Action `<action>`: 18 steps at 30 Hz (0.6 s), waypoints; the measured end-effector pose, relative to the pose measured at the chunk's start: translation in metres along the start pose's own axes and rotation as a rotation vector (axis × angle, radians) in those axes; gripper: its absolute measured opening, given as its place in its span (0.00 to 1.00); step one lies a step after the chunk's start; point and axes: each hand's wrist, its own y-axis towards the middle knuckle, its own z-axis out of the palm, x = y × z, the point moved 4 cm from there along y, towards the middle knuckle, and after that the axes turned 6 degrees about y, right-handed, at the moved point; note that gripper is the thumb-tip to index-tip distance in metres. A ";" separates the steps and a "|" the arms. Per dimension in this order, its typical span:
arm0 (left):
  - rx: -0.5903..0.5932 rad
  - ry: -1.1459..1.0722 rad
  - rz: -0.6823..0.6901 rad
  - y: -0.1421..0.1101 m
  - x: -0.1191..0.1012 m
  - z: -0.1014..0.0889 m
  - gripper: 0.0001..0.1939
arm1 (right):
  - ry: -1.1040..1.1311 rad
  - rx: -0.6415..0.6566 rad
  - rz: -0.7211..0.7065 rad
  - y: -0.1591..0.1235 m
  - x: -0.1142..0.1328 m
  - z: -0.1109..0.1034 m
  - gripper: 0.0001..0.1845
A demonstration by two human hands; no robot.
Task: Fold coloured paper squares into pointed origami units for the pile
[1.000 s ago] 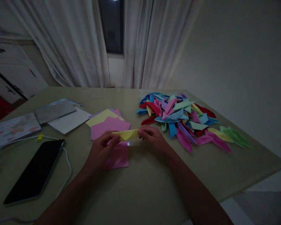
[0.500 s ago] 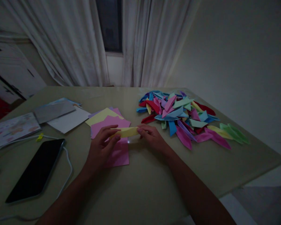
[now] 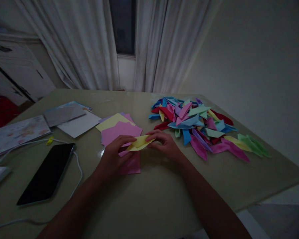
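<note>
A folded piece of yellow paper (image 3: 140,142) is held between my two hands, its folds partly spread in the middle. My left hand (image 3: 114,152) pinches its left end between thumb and fingers. At the other end, my right hand (image 3: 163,143) grips it with the fingertips. Beneath and behind the left hand lie pink paper sheets (image 3: 121,129), with a pale yellow sheet (image 3: 112,121) under them. The fingers hide part of the yellow paper's ends.
A heap of folded coloured papers (image 3: 189,119) covers the table's right side. To the left lie a black-screened phone (image 3: 47,174), a white cable (image 3: 80,169), a white card (image 3: 79,125) and a floral-printed booklet (image 3: 20,134). Curtains (image 3: 89,46) hang behind the table.
The yellow paper has gone from a flat narrow strip to a partly opened, tilted shape. My fingers have shifted on its ends. The whole view has moved slightly.
</note>
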 end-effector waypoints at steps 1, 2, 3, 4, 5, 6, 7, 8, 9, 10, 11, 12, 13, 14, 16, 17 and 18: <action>0.004 -0.022 -0.023 0.000 -0.001 0.000 0.18 | -0.049 -0.002 -0.047 0.000 0.003 -0.001 0.10; -0.004 -0.049 -0.047 -0.001 -0.003 0.000 0.17 | -0.094 -0.012 -0.090 0.000 0.005 -0.002 0.07; -0.015 -0.079 -0.072 -0.001 -0.004 0.000 0.17 | -0.129 -0.024 -0.127 0.000 0.006 -0.004 0.05; -0.029 -0.111 -0.096 -0.001 -0.004 -0.001 0.17 | -0.151 -0.036 -0.156 0.000 0.008 -0.005 0.04; -0.039 -0.138 -0.116 -0.001 -0.004 -0.001 0.17 | -0.162 -0.048 -0.179 0.000 0.008 -0.006 0.04; -0.038 -0.162 -0.136 -0.001 -0.004 -0.002 0.18 | -0.168 -0.060 -0.196 0.000 0.008 -0.007 0.04; -0.026 -0.182 -0.153 -0.001 -0.004 -0.002 0.18 | -0.173 -0.071 -0.208 0.000 0.008 -0.007 0.04; -0.005 -0.201 -0.170 0.000 -0.004 -0.001 0.19 | -0.178 -0.080 -0.218 0.000 0.008 -0.008 0.04; 0.018 -0.215 -0.184 0.000 -0.004 -0.001 0.19 | -0.182 -0.084 -0.227 0.001 0.008 -0.008 0.04; 0.035 -0.226 -0.195 0.001 -0.003 0.000 0.19 | -0.186 -0.083 -0.234 0.001 0.008 -0.009 0.03; 0.046 -0.230 -0.204 0.002 -0.003 0.001 0.18 | -0.190 -0.078 -0.242 0.000 0.009 -0.009 0.03; 0.045 -0.227 -0.210 0.002 -0.003 0.001 0.18 | -0.197 -0.071 -0.250 0.000 0.010 -0.009 0.03; 0.033 -0.212 -0.212 0.003 -0.003 0.001 0.17 | -0.208 -0.064 -0.261 -0.001 0.011 -0.008 0.04; 0.012 -0.190 -0.212 0.004 -0.003 0.000 0.15 | -0.223 -0.058 -0.273 -0.002 0.013 -0.008 0.04; -0.038 -0.149 -0.208 0.004 -0.003 -0.001 0.14 | -0.263 -0.040 -0.298 -0.004 0.016 -0.006 0.05; -0.059 -0.137 -0.208 0.004 -0.002 -0.002 0.14 | -0.284 -0.030 -0.311 -0.004 0.017 -0.005 0.06; -0.074 -0.133 -0.214 0.004 -0.001 -0.002 0.14 | -0.302 -0.024 -0.324 -0.005 0.018 -0.004 0.08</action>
